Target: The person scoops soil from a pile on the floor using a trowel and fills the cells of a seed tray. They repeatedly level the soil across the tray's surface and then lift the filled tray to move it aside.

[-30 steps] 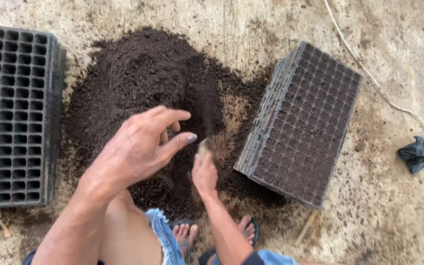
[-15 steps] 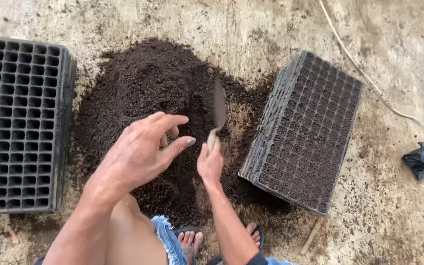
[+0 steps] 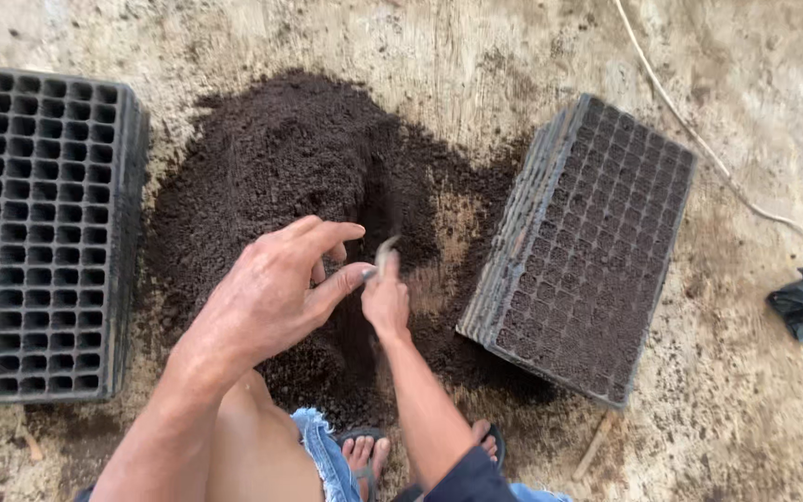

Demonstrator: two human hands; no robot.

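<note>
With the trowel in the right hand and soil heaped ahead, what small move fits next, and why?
Probably push the trowel forward into the soil heap: the right hand holds it just at the heap's near slope, and the left hand hovers empty.

Left hand (image 3: 276, 297): raised nearer the camera, palm down, fingers loosely curled, thumb out toward the other hand.
Left forearm: bare, runs up from lower left.
Right hand (image 3: 386, 302): lower, closed in a grip, knuckles up.
Right forearm: bare, dark sleeve at elbow.
</note>
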